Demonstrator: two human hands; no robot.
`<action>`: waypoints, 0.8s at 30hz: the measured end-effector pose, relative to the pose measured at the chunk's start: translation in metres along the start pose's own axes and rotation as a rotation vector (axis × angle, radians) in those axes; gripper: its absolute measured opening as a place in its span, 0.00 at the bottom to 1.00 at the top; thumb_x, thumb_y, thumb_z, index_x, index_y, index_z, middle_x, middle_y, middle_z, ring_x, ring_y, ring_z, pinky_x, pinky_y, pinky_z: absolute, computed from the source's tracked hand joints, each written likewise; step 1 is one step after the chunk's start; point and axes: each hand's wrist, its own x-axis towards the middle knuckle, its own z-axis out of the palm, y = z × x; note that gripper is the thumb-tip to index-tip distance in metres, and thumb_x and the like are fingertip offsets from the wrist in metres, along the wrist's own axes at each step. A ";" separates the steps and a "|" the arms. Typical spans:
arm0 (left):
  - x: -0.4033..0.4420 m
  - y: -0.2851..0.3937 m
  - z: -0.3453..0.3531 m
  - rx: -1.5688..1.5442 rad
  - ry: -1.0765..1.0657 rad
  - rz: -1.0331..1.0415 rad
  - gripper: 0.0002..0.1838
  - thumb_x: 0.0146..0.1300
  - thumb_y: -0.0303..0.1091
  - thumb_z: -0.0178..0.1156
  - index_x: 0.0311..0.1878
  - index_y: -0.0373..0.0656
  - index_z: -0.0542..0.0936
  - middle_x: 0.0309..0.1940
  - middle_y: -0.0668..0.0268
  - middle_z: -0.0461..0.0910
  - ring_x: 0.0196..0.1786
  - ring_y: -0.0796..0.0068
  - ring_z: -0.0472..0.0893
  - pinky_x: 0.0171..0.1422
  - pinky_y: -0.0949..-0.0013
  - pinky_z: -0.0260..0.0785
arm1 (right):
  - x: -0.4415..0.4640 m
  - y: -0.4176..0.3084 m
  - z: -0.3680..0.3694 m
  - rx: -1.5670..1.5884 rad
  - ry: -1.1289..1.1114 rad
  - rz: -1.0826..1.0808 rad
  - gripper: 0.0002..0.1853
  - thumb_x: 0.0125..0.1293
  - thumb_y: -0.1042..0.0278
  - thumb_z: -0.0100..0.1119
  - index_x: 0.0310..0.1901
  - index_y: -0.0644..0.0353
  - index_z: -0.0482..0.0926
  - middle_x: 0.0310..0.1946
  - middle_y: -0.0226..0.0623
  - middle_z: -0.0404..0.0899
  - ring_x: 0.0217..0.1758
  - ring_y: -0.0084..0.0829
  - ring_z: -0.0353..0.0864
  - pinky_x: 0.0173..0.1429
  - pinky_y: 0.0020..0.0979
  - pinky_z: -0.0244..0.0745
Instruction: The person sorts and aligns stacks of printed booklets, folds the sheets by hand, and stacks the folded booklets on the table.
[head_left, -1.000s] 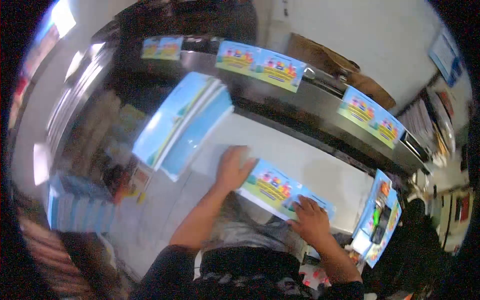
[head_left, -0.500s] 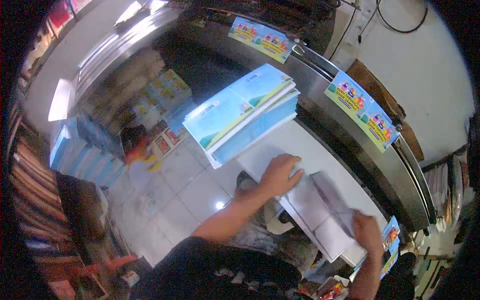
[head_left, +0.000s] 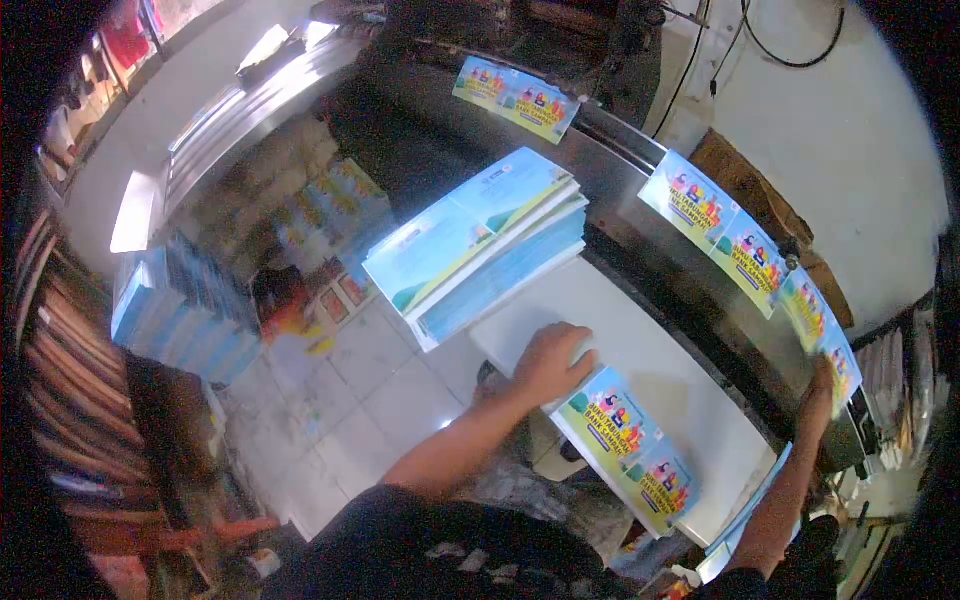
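My left hand (head_left: 553,365) rests on the white tabletop (head_left: 690,370), thumb apart from the fingers, beside the upper corner of a printed booklet (head_left: 630,450). The booklet lies with its colourful "Buku Tabungan Bank Sampah" cover up, along the table's near edge. Reaching out to the right, my right hand (head_left: 822,390) grips the lower end of another printed booklet (head_left: 815,325) against the curved metal rail; its fingertips are partly hidden. Beyond my left hand stands a stack of blue booklets (head_left: 500,250).
Two similar printed pieces rest along the metal rail (head_left: 610,130), one at the far end (head_left: 515,98) and one mid-way (head_left: 710,225). More stacked blue booklets (head_left: 180,320) stand at the left. Other printed pieces (head_left: 750,515) lie under my right forearm. Cables (head_left: 790,60) hang on the wall.
My right hand has moved from the table up and right to the rail, where another printed booklet now shows. The piece on the table showed white pages; now a printed cover faces up.
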 end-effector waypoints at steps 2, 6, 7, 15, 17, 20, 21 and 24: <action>-0.001 0.000 0.001 0.000 -0.001 -0.003 0.20 0.60 0.42 0.63 0.51 0.40 0.78 0.48 0.50 0.79 0.53 0.49 0.76 0.59 0.52 0.67 | -0.034 -0.057 -0.012 -0.302 -0.160 -0.009 0.21 0.65 0.74 0.50 0.61 0.62 0.73 0.61 0.51 0.73 0.66 0.48 0.70 0.70 0.42 0.62; 0.003 0.006 -0.004 0.017 -0.048 -0.002 0.20 0.59 0.41 0.64 0.51 0.40 0.78 0.48 0.51 0.79 0.52 0.49 0.77 0.59 0.53 0.68 | -0.114 -0.170 -0.003 -0.185 -0.447 0.200 0.23 0.59 0.67 0.62 0.57 0.59 0.75 0.57 0.50 0.75 0.62 0.49 0.73 0.67 0.42 0.67; 0.004 0.007 -0.004 0.023 -0.068 -0.020 0.20 0.59 0.41 0.64 0.51 0.40 0.78 0.48 0.51 0.79 0.52 0.49 0.77 0.59 0.53 0.68 | -0.137 -0.223 -0.005 -0.064 -0.520 -0.039 0.26 0.56 0.61 0.67 0.57 0.60 0.75 0.58 0.48 0.75 0.61 0.48 0.73 0.65 0.41 0.68; 0.000 -0.002 0.003 -0.015 0.007 0.018 0.19 0.59 0.42 0.64 0.49 0.41 0.79 0.46 0.51 0.79 0.51 0.50 0.77 0.57 0.52 0.68 | -0.203 -0.294 0.005 -0.138 -0.744 -0.297 0.40 0.48 0.48 0.73 0.61 0.60 0.71 0.61 0.47 0.72 0.62 0.49 0.71 0.64 0.44 0.69; 0.000 -0.002 0.002 -0.011 -0.003 0.015 0.19 0.59 0.42 0.63 0.49 0.41 0.79 0.46 0.52 0.79 0.51 0.50 0.77 0.57 0.52 0.68 | -0.196 -0.295 0.004 -0.113 -0.794 -0.242 0.41 0.47 0.47 0.73 0.61 0.60 0.71 0.61 0.46 0.72 0.63 0.48 0.71 0.64 0.43 0.69; 0.002 0.001 -0.002 -0.017 0.008 0.019 0.19 0.60 0.43 0.63 0.49 0.41 0.79 0.45 0.52 0.79 0.50 0.50 0.77 0.56 0.53 0.68 | -0.174 -0.299 -0.009 -0.045 -0.815 -0.222 0.36 0.49 0.54 0.72 0.59 0.60 0.73 0.57 0.46 0.76 0.58 0.46 0.76 0.61 0.43 0.72; 0.002 0.001 -0.003 -0.014 -0.008 0.007 0.19 0.60 0.43 0.63 0.49 0.41 0.79 0.45 0.52 0.79 0.50 0.50 0.77 0.56 0.53 0.68 | -0.163 -0.299 -0.018 0.081 -0.890 -0.089 0.32 0.52 0.57 0.70 0.58 0.60 0.74 0.54 0.47 0.78 0.54 0.47 0.78 0.59 0.43 0.74; 0.002 0.000 0.001 -0.010 -0.001 0.001 0.18 0.60 0.43 0.63 0.48 0.40 0.79 0.45 0.52 0.79 0.50 0.50 0.77 0.56 0.53 0.68 | -0.117 -0.285 -0.041 -0.105 -0.972 -0.081 0.16 0.66 0.65 0.49 0.53 0.55 0.77 0.44 0.51 0.82 0.45 0.52 0.82 0.52 0.48 0.75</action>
